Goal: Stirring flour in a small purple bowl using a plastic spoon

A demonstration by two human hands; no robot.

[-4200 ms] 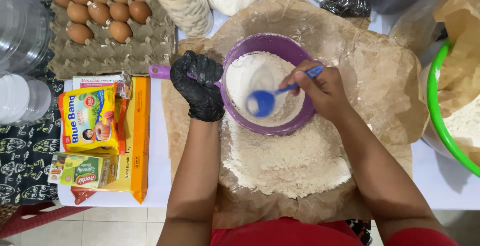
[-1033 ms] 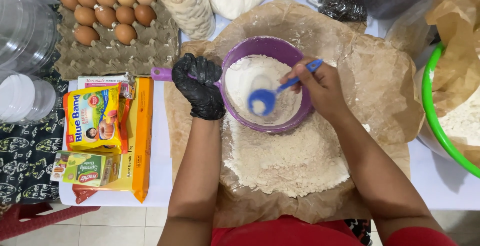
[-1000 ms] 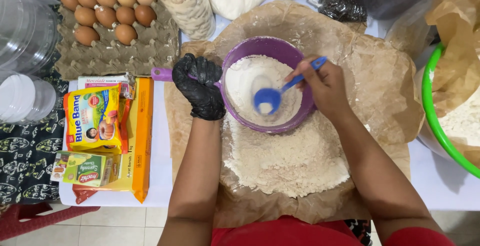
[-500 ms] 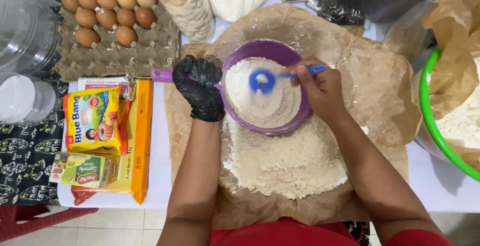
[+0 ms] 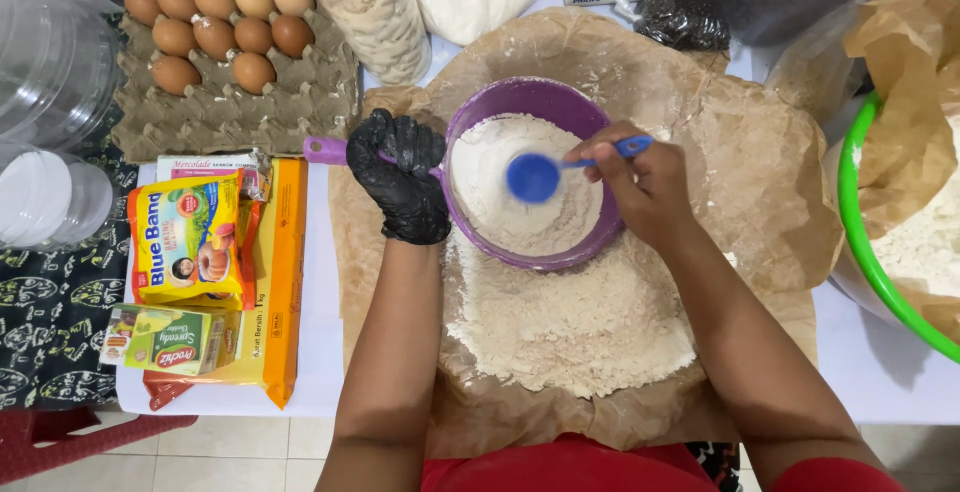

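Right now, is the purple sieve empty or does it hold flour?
Holds flour. The purple sieve shows a white mound across its inside, with the blue spoon over it, held by the right hand.

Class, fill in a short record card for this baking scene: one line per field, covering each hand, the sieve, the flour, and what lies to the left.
Left hand: left hand in a black glove, gripping the purple sieve by its handle side
Right hand: right hand, bare, holding the blue spoon over the flour inside the sieve
Sieve: round, held above the brown paper
Sifted flour: flour heap on the paper, just below the sieve
Left side: egg tray with brown eggs; yellow packets below it
Right edge: green-rimmed bowl lined with paper
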